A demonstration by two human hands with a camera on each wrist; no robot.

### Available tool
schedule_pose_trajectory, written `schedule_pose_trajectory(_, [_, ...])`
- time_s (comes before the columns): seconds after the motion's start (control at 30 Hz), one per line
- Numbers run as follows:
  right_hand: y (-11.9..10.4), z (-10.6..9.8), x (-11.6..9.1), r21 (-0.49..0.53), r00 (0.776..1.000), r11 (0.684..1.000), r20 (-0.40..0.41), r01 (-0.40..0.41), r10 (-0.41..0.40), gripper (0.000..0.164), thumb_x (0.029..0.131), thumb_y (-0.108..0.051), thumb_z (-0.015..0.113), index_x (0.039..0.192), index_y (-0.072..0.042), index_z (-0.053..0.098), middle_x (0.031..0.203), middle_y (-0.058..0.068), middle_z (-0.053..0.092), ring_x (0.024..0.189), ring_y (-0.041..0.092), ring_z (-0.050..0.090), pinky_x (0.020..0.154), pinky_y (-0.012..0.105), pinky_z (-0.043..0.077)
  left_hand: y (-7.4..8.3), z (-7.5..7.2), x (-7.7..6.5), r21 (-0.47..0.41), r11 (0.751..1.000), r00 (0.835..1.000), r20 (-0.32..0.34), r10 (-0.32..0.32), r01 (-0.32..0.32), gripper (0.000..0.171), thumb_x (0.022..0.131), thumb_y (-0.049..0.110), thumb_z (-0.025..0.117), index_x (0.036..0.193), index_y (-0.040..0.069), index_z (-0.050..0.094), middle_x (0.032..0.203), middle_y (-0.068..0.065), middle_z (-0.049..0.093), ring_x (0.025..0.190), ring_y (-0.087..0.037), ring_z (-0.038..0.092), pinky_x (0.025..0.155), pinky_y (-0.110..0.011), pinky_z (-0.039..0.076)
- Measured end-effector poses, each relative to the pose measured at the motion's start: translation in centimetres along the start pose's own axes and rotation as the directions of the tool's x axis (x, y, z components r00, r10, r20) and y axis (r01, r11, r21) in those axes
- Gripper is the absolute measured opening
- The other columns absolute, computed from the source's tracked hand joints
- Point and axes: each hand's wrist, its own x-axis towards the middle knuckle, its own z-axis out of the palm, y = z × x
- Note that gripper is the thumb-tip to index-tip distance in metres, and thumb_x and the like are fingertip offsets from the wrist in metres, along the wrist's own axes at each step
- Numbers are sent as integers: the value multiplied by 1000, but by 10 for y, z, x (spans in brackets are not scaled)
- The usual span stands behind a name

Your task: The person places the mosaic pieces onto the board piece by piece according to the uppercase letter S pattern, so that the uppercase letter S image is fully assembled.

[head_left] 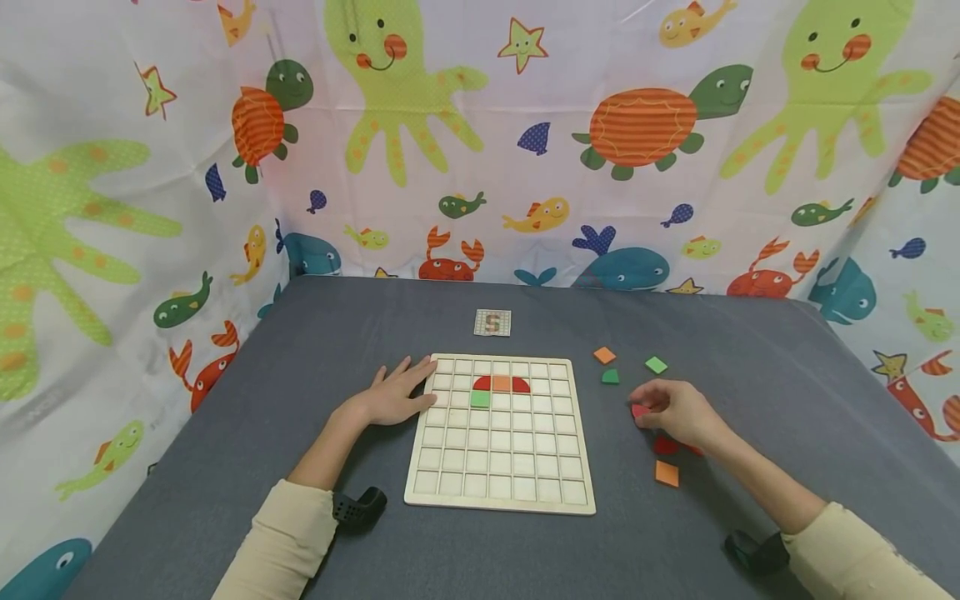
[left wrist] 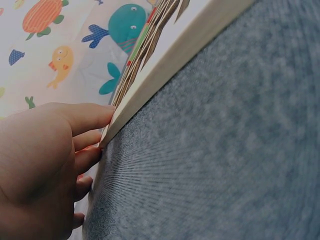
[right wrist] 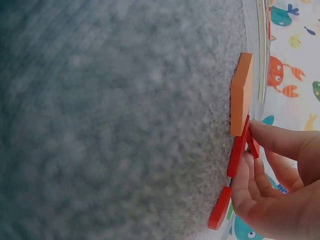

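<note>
A wooden grid board (head_left: 457, 483) lies on the grey table. In its upper rows sit two red curved tiles (head_left: 521, 385) with an orange square tile (head_left: 501, 383) between them, and a green square tile (head_left: 480, 399) below the left red one. My left hand (head_left: 393, 397) rests at the board's upper left edge, fingers spread, thumb touching the side; the left wrist view shows the fingertips (left wrist: 106, 114) right at the rim. To the right of the board, my right hand (head_left: 678, 412) pinches a red tile (right wrist: 253, 145) between thumb and fingers.
Near my right hand lie loose tiles: orange squares (head_left: 667, 474), a light green square (head_left: 656, 365), a dark green curved one (head_left: 611, 377) and red ones (head_left: 665, 445). A small pattern card (head_left: 492, 322) lies behind the board. A sea-animal curtain (head_left: 562, 167) encloses the table.
</note>
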Motion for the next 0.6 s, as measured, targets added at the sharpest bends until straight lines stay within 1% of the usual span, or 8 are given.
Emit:
schedule_pose_trajectory(0.1, [0,-1,0,20,1000,1000,10,-8,8,29,82,-4,73,109,2,64,92,10,59,81,24,54,66,33,49,0,0,0,1,1000,1000,-3,1,-1,64,100,33,48,152,4,22,156,-16,17,142,-40,5,107,-62,-2])
schedule_pose_trajectory(0.2, [0,-2,0,51,999,998,20,-36,35,30,84,-5,72,112,2,64,91,9,58,81,24,53,66,33,48,0,0,0,2,1000,1000,-5,3,-3,64,100,33,48,151,4,23,156,-16,17,142,-40,5,107,-62,-2])
schedule_pose_trajectory(0.43, [-4,-5,1,89,994,990,35,-106,103,34,87,-13,70,116,4,65,100,12,64,82,22,59,69,34,52,1,0,-1,2,1000,1000,-7,2,-2,64,100,32,48,151,4,23,156,-17,18,142,-40,5,107,-62,-1])
schedule_pose_trajectory(0.6, [-7,-4,3,157,994,982,45,-107,101,36,89,-12,69,119,5,62,104,12,64,89,22,61,74,34,54,1,0,0,-6,1000,1000,-8,-2,2,64,100,32,48,152,4,23,156,-16,18,142,-40,5,107,-62,-2])
